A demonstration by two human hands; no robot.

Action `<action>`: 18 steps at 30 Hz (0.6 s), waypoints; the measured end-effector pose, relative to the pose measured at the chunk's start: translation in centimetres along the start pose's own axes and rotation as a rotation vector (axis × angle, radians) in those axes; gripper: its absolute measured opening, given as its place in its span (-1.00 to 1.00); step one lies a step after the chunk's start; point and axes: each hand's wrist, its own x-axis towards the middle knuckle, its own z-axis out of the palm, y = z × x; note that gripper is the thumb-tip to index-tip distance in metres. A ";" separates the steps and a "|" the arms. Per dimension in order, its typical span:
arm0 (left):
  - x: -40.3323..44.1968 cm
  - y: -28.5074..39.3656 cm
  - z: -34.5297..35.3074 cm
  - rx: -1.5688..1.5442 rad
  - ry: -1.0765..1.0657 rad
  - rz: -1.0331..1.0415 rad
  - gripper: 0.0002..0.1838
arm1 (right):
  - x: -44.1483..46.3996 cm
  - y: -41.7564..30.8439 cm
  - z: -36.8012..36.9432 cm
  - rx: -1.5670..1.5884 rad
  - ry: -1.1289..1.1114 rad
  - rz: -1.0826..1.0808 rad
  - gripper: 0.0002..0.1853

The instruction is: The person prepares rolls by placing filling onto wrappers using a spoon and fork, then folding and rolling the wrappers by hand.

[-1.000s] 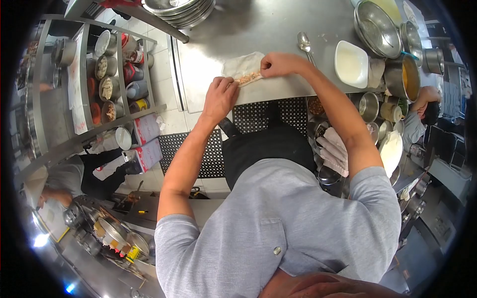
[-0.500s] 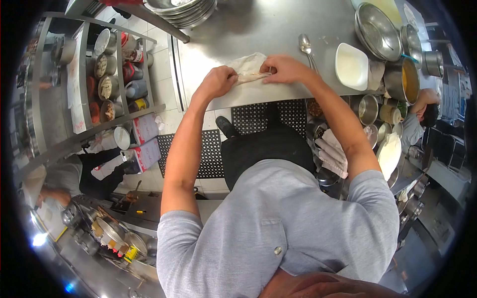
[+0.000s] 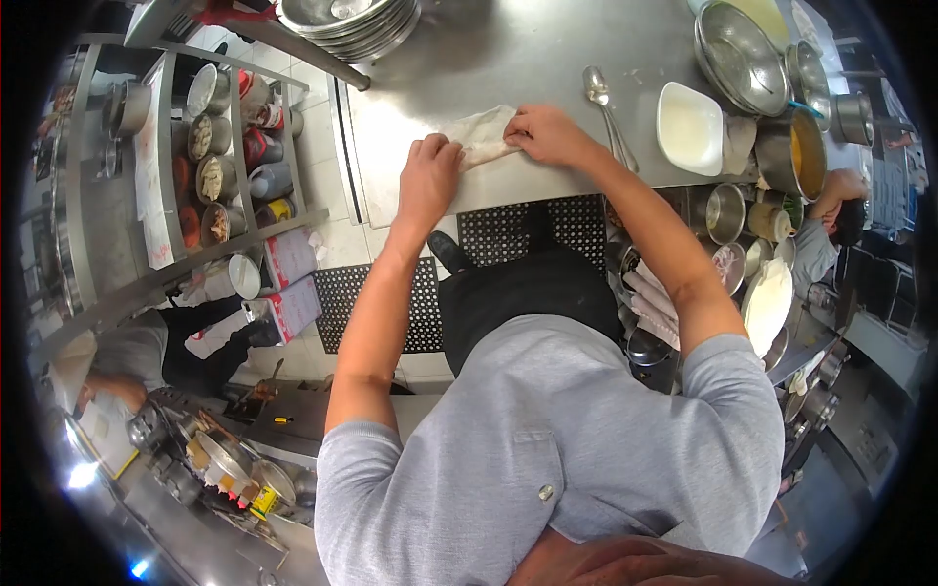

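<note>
No legible txt, box (image 3: 298, 303) print blurry

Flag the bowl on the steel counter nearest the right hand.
The white, squarish bowl, just right of the spoons. The round metal bowls beyond it and the metal stack at left both sit farther from the right hand.

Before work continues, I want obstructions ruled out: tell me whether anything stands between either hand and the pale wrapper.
Nothing visible does: the left hand and right hand both touch the pale wrapper. The spoons lie beyond the right hand, outside that space.
</note>
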 end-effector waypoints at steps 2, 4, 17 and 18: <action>-1.4 1.0 0.3 0.017 0.078 0.089 -0.74 | -0.4 0.2 0.6 0.045 0.133 -0.073 -0.81; -2.2 1.4 1.1 0.038 0.155 0.169 -0.70 | -0.5 0.3 0.9 0.047 0.136 -0.071 -0.82; -1.8 -0.6 2.1 -0.085 0.076 0.155 -0.69 | -2.7 -0.2 1.9 -0.410 0.250 -0.296 -0.70; -1.9 -0.7 2.0 -0.101 0.069 0.155 -0.68 | -2.8 -0.2 1.9 -0.409 0.251 -0.296 -0.70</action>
